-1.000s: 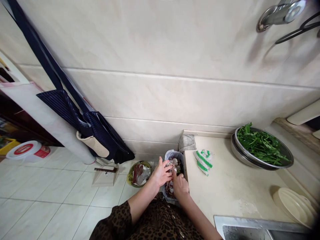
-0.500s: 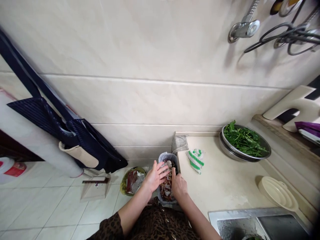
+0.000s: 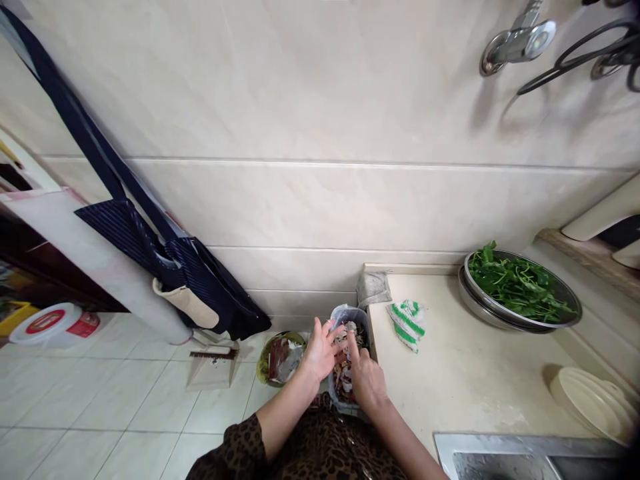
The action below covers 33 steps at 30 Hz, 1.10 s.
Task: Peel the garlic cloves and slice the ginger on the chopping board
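Note:
Both my hands hover over a small waste bin [image 3: 361,317] lined with a clear bag, which stands on the floor against the end of the counter. It holds food scraps [image 3: 345,379]. My left hand [image 3: 320,351] is at the bin's left rim with its fingers spread apart. Over the scraps, my right hand [image 3: 367,379] has its index finger stretched out and the other fingers curled. I see nothing held in either hand.
On the cream counter [image 3: 465,373] lie a green-and-white cloth [image 3: 407,321], a grey rag [image 3: 374,287], a steel bowl of greens [image 3: 520,289] and a cream plate [image 3: 595,400]; a sink [image 3: 530,463] is nearest me. A second rubbish bowl [image 3: 281,355], a dustpan [image 3: 213,365] and a dark bag [image 3: 190,280] are on the floor.
The view swung left and back right. My left hand's fingers have spread wider at the bin's rim, and my right hand stays over the scraps.

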Motion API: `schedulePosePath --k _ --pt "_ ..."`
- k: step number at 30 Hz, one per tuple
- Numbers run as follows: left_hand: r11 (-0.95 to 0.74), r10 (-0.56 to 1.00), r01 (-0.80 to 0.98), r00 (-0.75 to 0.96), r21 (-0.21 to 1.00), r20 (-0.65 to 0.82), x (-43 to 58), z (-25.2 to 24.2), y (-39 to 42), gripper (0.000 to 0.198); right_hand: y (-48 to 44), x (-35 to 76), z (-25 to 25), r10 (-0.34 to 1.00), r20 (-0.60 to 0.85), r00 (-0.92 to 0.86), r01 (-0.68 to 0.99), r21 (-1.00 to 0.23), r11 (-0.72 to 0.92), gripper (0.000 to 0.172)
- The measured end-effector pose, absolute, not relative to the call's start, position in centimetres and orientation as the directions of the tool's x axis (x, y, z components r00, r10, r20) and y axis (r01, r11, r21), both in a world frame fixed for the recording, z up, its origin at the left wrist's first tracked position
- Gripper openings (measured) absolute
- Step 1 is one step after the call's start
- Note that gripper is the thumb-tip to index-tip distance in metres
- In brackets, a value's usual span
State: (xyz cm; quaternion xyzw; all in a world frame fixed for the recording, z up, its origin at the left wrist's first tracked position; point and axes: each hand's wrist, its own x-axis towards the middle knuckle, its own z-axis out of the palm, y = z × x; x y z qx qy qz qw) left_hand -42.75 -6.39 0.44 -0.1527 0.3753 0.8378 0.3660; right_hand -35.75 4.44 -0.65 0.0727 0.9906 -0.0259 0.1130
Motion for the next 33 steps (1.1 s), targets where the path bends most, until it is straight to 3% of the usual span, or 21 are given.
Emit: schedulePosePath --k 4,6,11,13,16,19,21,23,24,25,27,28,30,33 --pt "-0.318 0.544 -0.779 -0.617 0.541 -0.569 -42.1 0.2 -5.5 0.085 3.9 -36.3 -0.1 0.035 -0.239 -0.970 0.040 -0.018 0.999 0.073" --pt "-0.251 0.557 -0.758 -0.622 0.602 -0.550 -41.9 0.3 -5.5 0.086 4.3 -36.7 0.0 0.063 -0.247 -0.967 0.070 -0.017 0.997 0.073" --pt "-0.189 0.630 -0.699 -0.625 0.690 -0.460 -42.1 0.3 -6.9 0.086 6.1 -37.1 -0.2 0.230 -0.323 -0.918 0.251 -0.025 0.968 0.051" --pt "-0.188 0.607 -0.681 -0.647 0.708 -0.461 -42.1 0.1 -7.2 0.085 6.2 -36.7 -0.4 0.208 -0.303 -0.930 0.232 -0.046 0.972 0.054" --pt "-0.206 0.592 -0.659 -0.673 0.724 -0.444 -41.8 0.1 -7.0 0.085 5.9 -36.2 -0.9 0.158 -0.282 -0.946 0.203 -0.139 0.969 0.058" --pt "-0.156 0.661 -0.587 -0.659 0.794 -0.358 -41.6 0.6 -6.7 0.079 6.3 -36.0 -1.8 0.207 -0.310 -0.928 0.278 -0.206 0.938 0.046" --pt "-0.052 0.644 -0.398 -0.715 0.916 -0.274 -41.8 1.1 -6.8 0.064 7.2 -36.0 -2.3 0.213 -0.250 -0.945 0.300 -0.397 0.868 0.041" --pt "0.094 0.568 -0.142 -0.805 0.985 -0.170 -42.2 1.2 -6.9 0.047 8.2 -36.1 -2.6 0.203 -0.173 -0.964 0.262 -0.763 0.591 0.034" --pt "0.159 0.527 -0.035 -0.842 0.987 -0.115 -42.4 1.1 -7.0 0.038 8.6 -36.1 -2.6 0.191 -0.167 -0.967 0.225 -0.914 0.337 0.030" --pt "0.203 0.492 0.037 -0.868 0.978 -0.070 -42.5 0.9 -7.0 0.027 9.0 -36.1 -2.6 0.159 -0.185 -0.970 0.196 -0.979 0.056 0.029" --pt "0.229 0.466 0.086 -0.884 0.970 -0.032 -42.6 0.4 -6.9 0.008 9.6 -35.9 -2.5 0.040 -0.232 -0.972 0.199 -0.903 -0.381 0.034" --pt "0.231 0.470 0.086 -0.882 0.969 -0.034 -42.5 0.2 -6.8 0.017 9.8 -35.8 -2.3 -0.015 -0.238 -0.971 0.211 -0.829 -0.518 0.035" --pt "0.262 0.475 0.081 -0.878 0.962 -0.056 -42.2 0.1 -6.5 0.032 10.1 -35.6 -2.1 -0.068 -0.239 -0.969 0.222 -0.712 -0.666 0.033" --pt "0.292 0.466 0.126 -0.884 0.948 -0.026 -41.6 1.2 -6.0 0.038 10.2 -35.5 -1.9 -0.062 -0.251 -0.966 0.214 -0.639 -0.739 0.033"
